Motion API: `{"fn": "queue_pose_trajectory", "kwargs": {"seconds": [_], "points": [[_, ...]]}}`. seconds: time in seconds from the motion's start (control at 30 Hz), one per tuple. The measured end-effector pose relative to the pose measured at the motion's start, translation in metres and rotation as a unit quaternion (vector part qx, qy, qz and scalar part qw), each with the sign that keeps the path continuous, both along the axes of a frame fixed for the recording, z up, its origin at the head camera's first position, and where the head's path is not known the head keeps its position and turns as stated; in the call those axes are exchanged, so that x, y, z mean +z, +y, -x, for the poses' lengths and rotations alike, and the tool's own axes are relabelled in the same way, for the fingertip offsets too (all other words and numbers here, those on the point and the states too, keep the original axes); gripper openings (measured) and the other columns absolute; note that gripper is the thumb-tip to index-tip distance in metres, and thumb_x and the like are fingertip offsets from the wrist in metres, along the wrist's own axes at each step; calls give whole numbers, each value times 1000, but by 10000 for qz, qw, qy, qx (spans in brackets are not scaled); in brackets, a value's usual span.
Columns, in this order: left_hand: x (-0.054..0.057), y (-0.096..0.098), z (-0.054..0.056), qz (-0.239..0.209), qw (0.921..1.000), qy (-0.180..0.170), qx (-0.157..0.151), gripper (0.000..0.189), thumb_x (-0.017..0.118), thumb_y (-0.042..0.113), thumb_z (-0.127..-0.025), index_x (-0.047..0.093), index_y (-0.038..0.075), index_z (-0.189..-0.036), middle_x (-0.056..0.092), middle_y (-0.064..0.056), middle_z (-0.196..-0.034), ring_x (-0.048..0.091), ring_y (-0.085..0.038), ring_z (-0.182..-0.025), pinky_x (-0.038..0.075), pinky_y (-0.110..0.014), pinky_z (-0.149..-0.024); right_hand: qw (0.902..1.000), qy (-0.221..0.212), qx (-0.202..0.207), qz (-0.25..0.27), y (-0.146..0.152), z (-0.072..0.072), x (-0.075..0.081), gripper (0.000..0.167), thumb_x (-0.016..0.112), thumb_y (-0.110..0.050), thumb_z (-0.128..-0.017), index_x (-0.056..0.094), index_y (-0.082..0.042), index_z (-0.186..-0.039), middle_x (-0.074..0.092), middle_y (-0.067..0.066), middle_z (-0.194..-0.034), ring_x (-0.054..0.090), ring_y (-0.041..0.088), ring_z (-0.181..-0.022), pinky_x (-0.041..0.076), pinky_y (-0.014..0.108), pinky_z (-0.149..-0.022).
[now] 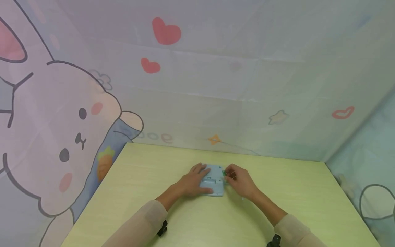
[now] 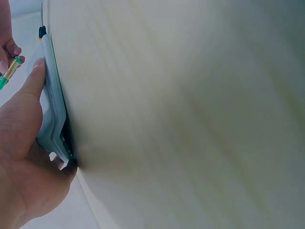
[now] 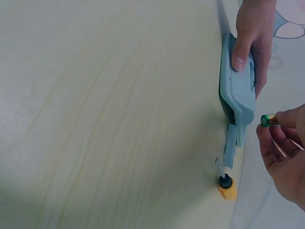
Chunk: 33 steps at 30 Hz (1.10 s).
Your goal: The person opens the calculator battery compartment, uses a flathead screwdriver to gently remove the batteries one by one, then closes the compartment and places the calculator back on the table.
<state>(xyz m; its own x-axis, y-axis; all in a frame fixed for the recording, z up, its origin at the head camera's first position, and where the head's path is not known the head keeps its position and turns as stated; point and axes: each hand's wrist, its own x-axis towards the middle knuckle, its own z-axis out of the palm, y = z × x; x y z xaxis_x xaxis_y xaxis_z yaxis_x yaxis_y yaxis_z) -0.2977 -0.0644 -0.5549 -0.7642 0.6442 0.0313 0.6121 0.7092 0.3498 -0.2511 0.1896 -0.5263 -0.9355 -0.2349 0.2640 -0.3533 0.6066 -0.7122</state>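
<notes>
Since the pale-blue device (image 1: 217,175) lies flat on the table (image 1: 277,192) with its recess (image 1: 210,181) facing up, treat it as a stable, hard target. Left hand (image 1: 192,181) is spread across its left part, thumb near the close edge, fingers over the far side. Right hand (image 1: 242,180) pinches a green-and-gold battery (image 3: 268,120) between thumb and fingertips, just off the device's right edge.

Handling guess: battery is small, rigid, light but dense for its size; smooth wrap, so it could roll or slip if pinched off-centre. Take it mid-barrel, leaving both ends free. Low fragility, though a drop would probably send it rolling.

Device looks like thin hard plastic: light, stiff, likely to skid if pushed without backing. Hold by the side edges or press on the flat back, clear of the recess. Don't lean on any thin bits around it (they'd probably snap first).

Right-wrist view also shows a pale-blue strip (image 3: 230,145) at the device's near end, can't tell if attached, and a yellow-and-black item (image 3: 228,188) just beyond it. Can't identify that one; best keep fingers off it.
</notes>
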Motion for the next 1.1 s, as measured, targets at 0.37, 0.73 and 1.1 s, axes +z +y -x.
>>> {"fn": "queue_pose_trajectory", "kwargs": {"seconds": [0.37,0.73,1.1], "points": [[-4,0,3,8,10000,36,-5,95,65,69,-96,34,15,-167,24,-9,-174,16,-34,-162,45,-53,-113,9999,3,-104,62,8,-1,-4,14,73,-2,-99,67,-3,-111,71,5,-102,70,18,-93,59,33,-82],[-4,1,3,5,10000,-27,63,95,66,70,-95,34,17,-167,24,-8,-174,16,-33,-162,44,-53,-114,9997,-79,-219,20,12,-2,-7,18,73,-2,-99,65,-4,-115,69,4,-100,70,18,-91,59,33,-81],[-1,1,4,114,9999,8,60,95,66,70,-95,35,16,-167,25,-7,-174,18,-32,-161,43,-51,-116,9996,37,-280,16,16,-4,-12,21,74,-2,-97,64,-6,-115,70,4,-99,72,20,-88,60,34,-78]]}}
